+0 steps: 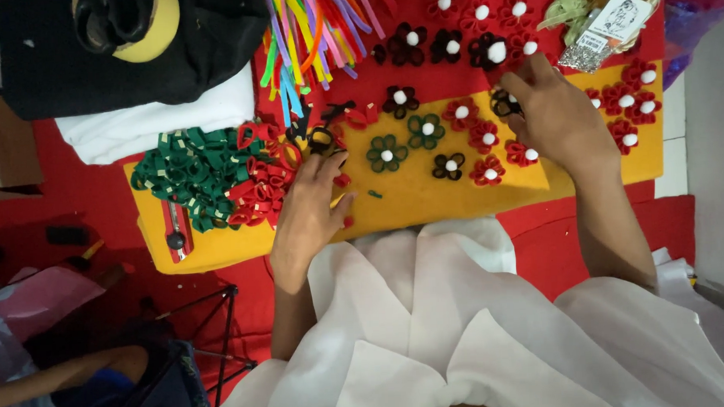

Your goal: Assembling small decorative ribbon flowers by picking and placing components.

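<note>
1. two bare hands rest on a yellow felt sheet that lies over red cloth
2. one clear packet sits at the top right edge, glittery at its lower end, with a white rectangular label bearing a dark drawing; greenish dried leaves lie beside it, and its top is cut off by the frame
3. left hand lies flat, fingers spread wide and holding nothing, its fingertips at a heap of red felt loops; small red scraps lie just beside its thumb
4. right hand has its fingers curled over a black felt flower near the sheet's upper edge; whether it pinches the flower or only touches it cannot be told
5. many finished felt flowers in red, green and black, each with a white pompom centre, are spread between and around the hands
6. a pile of green felt loops lies left of the red heap, and a red-handled tool with a dark knob rests below it
7. coloured felt strips fan out at the top, cut off by the frame
8. folded black cloth on white cloth fills the top left; a dark rounded thing on it is hard to make out
9. white garment folds hide the lap, and the lower left corner is too dim to read
</note>
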